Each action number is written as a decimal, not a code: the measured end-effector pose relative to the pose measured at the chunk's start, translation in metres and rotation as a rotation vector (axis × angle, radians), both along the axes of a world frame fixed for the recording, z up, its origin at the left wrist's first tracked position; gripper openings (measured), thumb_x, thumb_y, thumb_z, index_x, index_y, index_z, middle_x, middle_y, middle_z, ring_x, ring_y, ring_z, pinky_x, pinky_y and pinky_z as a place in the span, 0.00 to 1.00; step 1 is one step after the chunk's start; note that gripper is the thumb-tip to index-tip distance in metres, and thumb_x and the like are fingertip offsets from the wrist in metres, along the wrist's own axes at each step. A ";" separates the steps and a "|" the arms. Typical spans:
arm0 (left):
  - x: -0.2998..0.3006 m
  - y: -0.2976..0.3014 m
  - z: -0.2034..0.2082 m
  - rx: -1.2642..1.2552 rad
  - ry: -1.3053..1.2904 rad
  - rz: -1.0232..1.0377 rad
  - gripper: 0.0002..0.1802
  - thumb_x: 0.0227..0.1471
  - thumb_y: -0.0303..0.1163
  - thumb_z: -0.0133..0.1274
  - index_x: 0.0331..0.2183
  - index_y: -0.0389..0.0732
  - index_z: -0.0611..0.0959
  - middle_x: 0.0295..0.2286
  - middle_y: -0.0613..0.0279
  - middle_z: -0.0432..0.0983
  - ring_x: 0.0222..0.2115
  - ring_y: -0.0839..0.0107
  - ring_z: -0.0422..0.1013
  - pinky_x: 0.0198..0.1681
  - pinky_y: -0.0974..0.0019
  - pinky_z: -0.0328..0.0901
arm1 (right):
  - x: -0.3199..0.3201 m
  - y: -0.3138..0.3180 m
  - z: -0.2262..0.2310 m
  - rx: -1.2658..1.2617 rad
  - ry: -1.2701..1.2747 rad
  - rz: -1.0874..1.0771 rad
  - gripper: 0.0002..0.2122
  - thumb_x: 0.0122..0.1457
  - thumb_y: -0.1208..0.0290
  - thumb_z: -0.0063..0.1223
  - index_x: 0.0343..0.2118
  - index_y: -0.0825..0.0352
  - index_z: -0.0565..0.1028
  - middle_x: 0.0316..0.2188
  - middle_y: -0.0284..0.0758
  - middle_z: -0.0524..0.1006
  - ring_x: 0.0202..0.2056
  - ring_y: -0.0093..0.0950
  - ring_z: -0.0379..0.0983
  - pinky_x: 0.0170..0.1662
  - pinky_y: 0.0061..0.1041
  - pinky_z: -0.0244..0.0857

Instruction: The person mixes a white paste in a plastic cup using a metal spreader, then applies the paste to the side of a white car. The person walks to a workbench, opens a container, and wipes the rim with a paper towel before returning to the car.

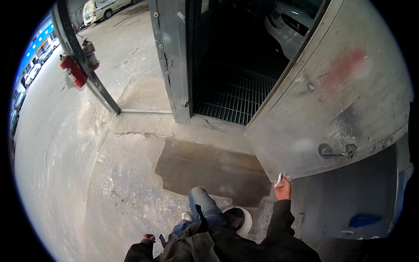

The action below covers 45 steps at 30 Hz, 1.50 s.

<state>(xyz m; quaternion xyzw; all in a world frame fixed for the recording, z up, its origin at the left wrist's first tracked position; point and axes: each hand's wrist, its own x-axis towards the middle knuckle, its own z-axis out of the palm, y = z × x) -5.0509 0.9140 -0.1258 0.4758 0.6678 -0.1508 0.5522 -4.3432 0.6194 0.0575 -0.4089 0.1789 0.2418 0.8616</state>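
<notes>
My right hand (283, 190) is closed round a small crumpled white sheet (279, 180), paper or thin cloth. It is held up at the near bottom corner of an open pale metal door (301, 144); whether it touches the door I cannot tell. Scuffs, a red smear and a dark lever handle (334, 152) mark the door's face. Low on the left, my left hand (149, 238) hangs beside my body with its fingers curled, and no object shows in it. Between my legs and right arm stands a white bucket (247, 222) with something dark inside.
Past the doorway lie a metal floor grating (233, 98) and a white car (279, 35). A brown mat (209, 168) covers the ground before the threshold. Fire extinguishers (73, 71) hang on a post at left. A blue item (365, 220) lies at lower right.
</notes>
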 end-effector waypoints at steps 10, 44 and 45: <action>0.401 0.316 -0.051 0.304 -0.045 -0.388 0.17 0.44 0.42 0.56 0.36 0.43 0.84 0.30 0.54 0.81 0.31 0.62 0.78 0.40 0.62 0.71 | 0.175 0.268 0.042 -0.078 -0.149 0.165 0.31 0.58 0.85 0.40 0.62 0.46 0.56 0.49 0.33 0.71 0.40 0.30 0.75 0.31 0.24 0.72; 1.071 0.641 0.216 0.079 0.092 -1.408 0.12 0.51 0.41 0.56 0.31 0.42 0.83 0.25 0.59 0.77 0.25 0.62 0.71 0.33 0.58 0.70 | 0.839 0.441 0.349 -0.034 -0.251 -0.440 0.12 0.58 0.85 0.44 0.44 0.69 0.66 0.47 0.40 0.67 0.44 0.35 0.72 0.39 0.26 0.77; 1.068 0.648 0.209 0.043 0.090 -1.321 0.12 0.51 0.40 0.56 0.30 0.40 0.82 0.26 0.59 0.77 0.25 0.63 0.71 0.34 0.60 0.69 | 0.847 0.435 0.365 -0.089 -0.255 -0.483 0.12 0.59 0.82 0.46 0.46 0.70 0.66 0.45 0.41 0.70 0.38 0.27 0.72 0.29 0.19 0.73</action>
